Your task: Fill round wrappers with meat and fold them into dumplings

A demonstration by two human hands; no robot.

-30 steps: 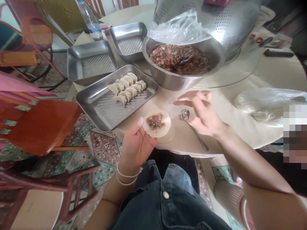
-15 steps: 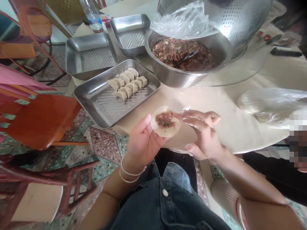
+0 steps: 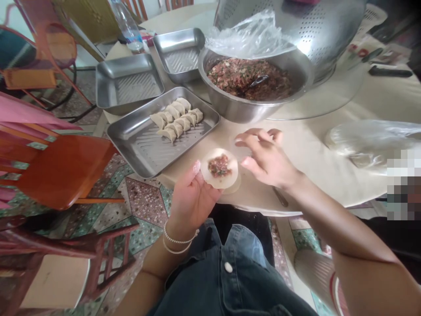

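Dumpling tray (image 3: pixel 144 149) beyond left hand (image 3: pixel 190 197); mince bowl (image 3: pixel 243 110) beyond right hand (image 3: pixel 268 160).
Left cradled a round, mince-topped wrapper (image 3: pixel 219 169); right hovered spread, empty.

A round, pale, thin dough wrapper (image 3: pixel 226 179) lies open and unfolded, face up, on the fingertips of the left hand (image 3: pixel 190 199), over the near edge of the surface. A small mound of red-brown minced filling (image 3: pixel 219 166), flecked green, sits at its centre.

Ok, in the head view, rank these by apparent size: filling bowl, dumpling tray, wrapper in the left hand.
1-2. filling bowl and dumpling tray: they look alike, and the tray sits nearer the camera, so unranked.
3. wrapper: clearly smallest.
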